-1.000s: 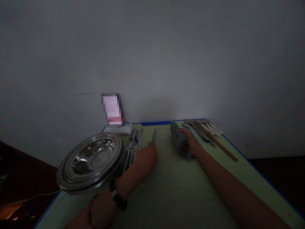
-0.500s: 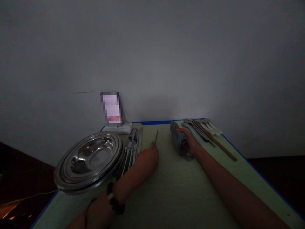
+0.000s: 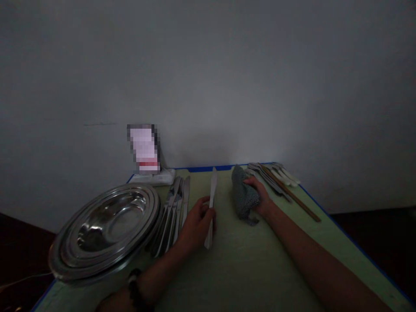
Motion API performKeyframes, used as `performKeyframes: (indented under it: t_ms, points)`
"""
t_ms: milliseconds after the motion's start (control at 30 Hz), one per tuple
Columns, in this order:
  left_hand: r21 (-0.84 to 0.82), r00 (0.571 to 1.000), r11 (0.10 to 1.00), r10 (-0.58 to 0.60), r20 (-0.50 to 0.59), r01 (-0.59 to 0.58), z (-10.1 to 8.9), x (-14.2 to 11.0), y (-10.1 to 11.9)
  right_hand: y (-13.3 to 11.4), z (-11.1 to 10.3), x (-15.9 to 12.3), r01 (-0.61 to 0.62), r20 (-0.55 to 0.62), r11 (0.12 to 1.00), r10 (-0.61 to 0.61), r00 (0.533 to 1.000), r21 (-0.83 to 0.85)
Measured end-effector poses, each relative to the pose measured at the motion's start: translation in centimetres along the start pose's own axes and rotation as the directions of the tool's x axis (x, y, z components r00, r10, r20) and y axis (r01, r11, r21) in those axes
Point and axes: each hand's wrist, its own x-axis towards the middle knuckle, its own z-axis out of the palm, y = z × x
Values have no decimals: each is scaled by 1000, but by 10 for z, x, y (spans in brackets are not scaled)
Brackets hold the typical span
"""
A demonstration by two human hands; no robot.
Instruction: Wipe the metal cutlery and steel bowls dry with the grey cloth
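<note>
In the middle of the head view, my left hand point(image 3: 199, 223) is closed round the handle of a table knife point(image 3: 212, 188), whose blade points up and away toward the wall. My right hand point(image 3: 261, 197) grips a bunched grey-green cloth point(image 3: 243, 195), a short way right of the knife and apart from it. Part of the cloth hangs down below the fingers. Left of my left hand lies a row of several table knives and other metal cutlery point(image 3: 172, 216), partly tucked beside the stacked steel plates point(image 3: 113, 225).
A phone point(image 3: 145, 149) with a blurred screen leans on a white stand point(image 3: 154, 177) at the back left. Spoons point(image 3: 274, 182), wooden chopsticks point(image 3: 300, 201) and white-handled cutlery point(image 3: 287, 175) lie at the right. The green table point(image 3: 240, 277) has blue edges and meets a grey wall.
My left hand has turned, so the knife now shows its broad side and handle. The cloth hangs a little looser in my right hand. The whole view has shifted slightly.
</note>
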Motion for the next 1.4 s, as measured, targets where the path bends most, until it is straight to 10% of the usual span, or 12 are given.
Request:
performKeyframes:
  t_ms: [433,600,833,1267,1400]
  points:
    - [-525,966,825,-258,-20,210,-8,3,7,19,28,3,-4,0,990,4,1000,142]
    - [-476,974,857,-225,-5,195,-8,3,9,22,25,9,145,117,986,-155,981,84]
    - [-503,963,849,-247,-111,159,-8,5,5,29,25,12,111,50,993,-112,992,25]
    - [-369,982,911,-186,38,187,-7,4,6,31,34,13,29,58,958,-13,998,-286]
    - [-338,989,930,-142,45,148,-8,5,4,30,27,16,34,71,993,-25,997,-115]
